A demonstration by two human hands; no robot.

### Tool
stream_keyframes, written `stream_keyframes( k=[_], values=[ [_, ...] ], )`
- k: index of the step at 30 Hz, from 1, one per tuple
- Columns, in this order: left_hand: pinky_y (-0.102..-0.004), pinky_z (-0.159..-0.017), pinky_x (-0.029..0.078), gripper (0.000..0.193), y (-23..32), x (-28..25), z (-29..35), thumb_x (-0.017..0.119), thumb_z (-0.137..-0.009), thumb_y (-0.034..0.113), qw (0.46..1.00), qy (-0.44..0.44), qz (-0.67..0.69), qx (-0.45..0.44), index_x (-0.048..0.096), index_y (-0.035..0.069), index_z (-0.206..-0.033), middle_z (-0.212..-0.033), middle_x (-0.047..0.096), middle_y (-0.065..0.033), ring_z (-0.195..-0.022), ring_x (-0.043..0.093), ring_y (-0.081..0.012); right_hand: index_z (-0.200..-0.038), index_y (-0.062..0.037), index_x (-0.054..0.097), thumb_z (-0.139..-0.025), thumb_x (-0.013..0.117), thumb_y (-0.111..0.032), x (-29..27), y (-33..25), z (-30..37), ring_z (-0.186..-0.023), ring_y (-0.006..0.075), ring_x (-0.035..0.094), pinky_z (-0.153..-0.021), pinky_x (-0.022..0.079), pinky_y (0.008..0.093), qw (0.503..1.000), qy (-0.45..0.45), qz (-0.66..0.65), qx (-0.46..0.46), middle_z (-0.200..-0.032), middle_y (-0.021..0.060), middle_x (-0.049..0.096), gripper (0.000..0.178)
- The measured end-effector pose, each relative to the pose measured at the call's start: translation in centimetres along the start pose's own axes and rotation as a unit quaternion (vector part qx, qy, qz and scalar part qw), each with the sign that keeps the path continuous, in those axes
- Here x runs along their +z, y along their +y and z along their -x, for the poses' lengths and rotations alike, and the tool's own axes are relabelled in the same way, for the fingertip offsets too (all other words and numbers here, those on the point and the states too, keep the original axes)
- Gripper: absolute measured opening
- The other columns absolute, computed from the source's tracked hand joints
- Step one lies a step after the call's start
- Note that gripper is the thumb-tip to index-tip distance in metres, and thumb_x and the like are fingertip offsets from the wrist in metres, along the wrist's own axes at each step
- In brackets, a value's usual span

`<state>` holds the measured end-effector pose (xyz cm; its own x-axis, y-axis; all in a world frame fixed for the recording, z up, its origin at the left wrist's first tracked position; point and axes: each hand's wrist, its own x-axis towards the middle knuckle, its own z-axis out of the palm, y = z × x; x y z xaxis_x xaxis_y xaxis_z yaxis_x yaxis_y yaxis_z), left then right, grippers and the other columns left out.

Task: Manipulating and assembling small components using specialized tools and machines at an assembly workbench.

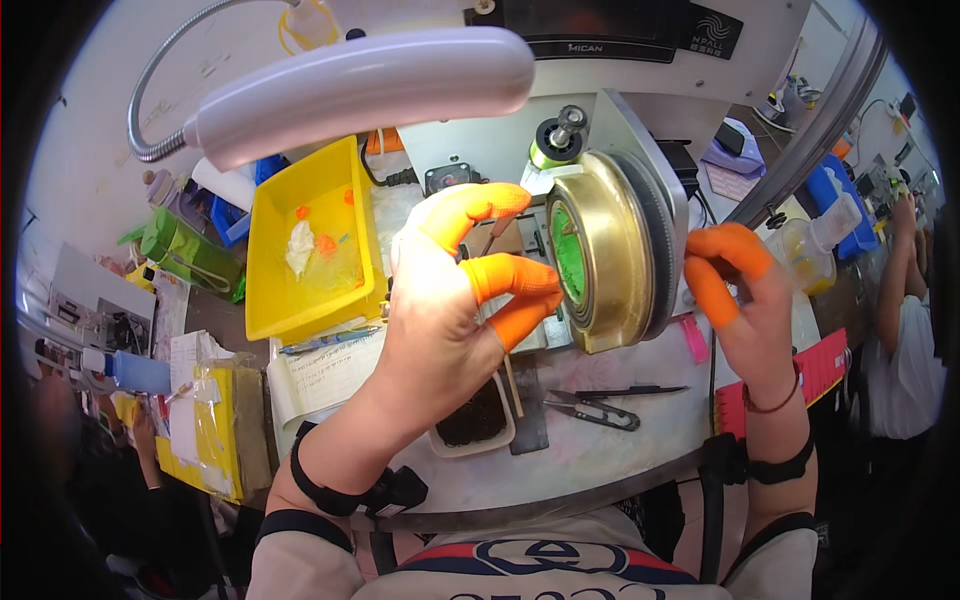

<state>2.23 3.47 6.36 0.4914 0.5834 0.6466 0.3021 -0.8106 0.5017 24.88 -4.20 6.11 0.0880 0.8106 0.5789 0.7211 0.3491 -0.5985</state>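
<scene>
A round brass-coloured wheel [615,255] with a green centre [567,255] stands upright on a machine in front of me. Orange finger covers sit on several of my fingertips. My left hand [440,285] is at the wheel's left face, its thumb and a finger pinched together beside the green centre; anything between them is too small to make out. A thin reddish stick [496,232] shows between its fingers. On the wheel's other side, my right hand [745,300] has its thumb and forefinger bent together at the edge of the grey plate [645,150]; their tips are partly hidden.
A white lamp [370,85] hangs over the bench. Left stands a yellow tray [260,290] with orange and clear scraps. Nearer lie thread snips [600,412], tweezers [640,390], a dish of dark material [470,425] and a notebook [320,385]. Other people work at both sides.
</scene>
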Motion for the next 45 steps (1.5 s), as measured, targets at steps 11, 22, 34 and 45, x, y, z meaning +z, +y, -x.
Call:
stream_keyframes(
  k=[11,22,34,45],
  values=[
    [-0.0369,-0.071,0.042,0.025,-1.3,2.9,-2.9,0.073,-0.044,0.003,0.997,0.036,-0.018,0.065,0.062,0.008,-0.067,-0.098,0.055,-0.0151,-0.086,0.053,-0.032,-0.1,0.0004,0.055,-0.076,0.052,0.001,3.2,2.9,-5.0,-0.076,0.0073,0.054,-0.07,0.045,0.0241,0.889,-0.321,-0.318,0.079,-0.084,0.0052,0.062,0.024],
    [-0.0306,-0.068,0.045,0.025,-0.1,0.8,-0.1,0.07,-0.063,0.004,0.998,0.055,0.002,0.043,0.061,0.004,-0.086,-0.095,0.055,-0.011,-0.08,0.055,-0.0233,-0.087,-0.0072,0.063,-0.064,0.062,-0.002,0.6,0.7,-1.6,-0.061,0.0232,0.051,-0.054,0.041,0.0325,0.977,0.069,0.156,-0.125,-0.078,0.0062,0.055,0.023],
    [-0.0265,-0.064,0.043,0.028,4.5,1.0,2.3,0.069,-0.064,0.001,0.966,-0.123,0.216,-0.067,0.059,0.006,-0.09,-0.084,0.057,-0.0064,-0.072,0.055,-0.0173,-0.085,-0.0082,0.065,-0.051,0.063,-0.009,0.1,-5.0,3.2,-0.067,0.017,0.052,-0.057,0.037,0.0287,0.951,-0.011,0.176,-0.254,-0.078,0.0,0.053,0.034],
    [-0.0238,-0.059,0.042,0.026,4.7,0.3,3.1,0.064,-0.068,0.001,0.996,-0.03,0.03,0.084,0.058,0.006,-0.092,-0.085,0.057,-0.0068,-0.064,0.053,-0.0145,-0.087,-0.0092,0.062,-0.064,0.066,-0.006,1.1,-6.8,4.2,-0.064,0.0201,0.05,-0.055,0.036,0.0306,0.997,-0.047,-0.001,-0.068,-0.077,0.0022,0.053,0.024]
  ],
)
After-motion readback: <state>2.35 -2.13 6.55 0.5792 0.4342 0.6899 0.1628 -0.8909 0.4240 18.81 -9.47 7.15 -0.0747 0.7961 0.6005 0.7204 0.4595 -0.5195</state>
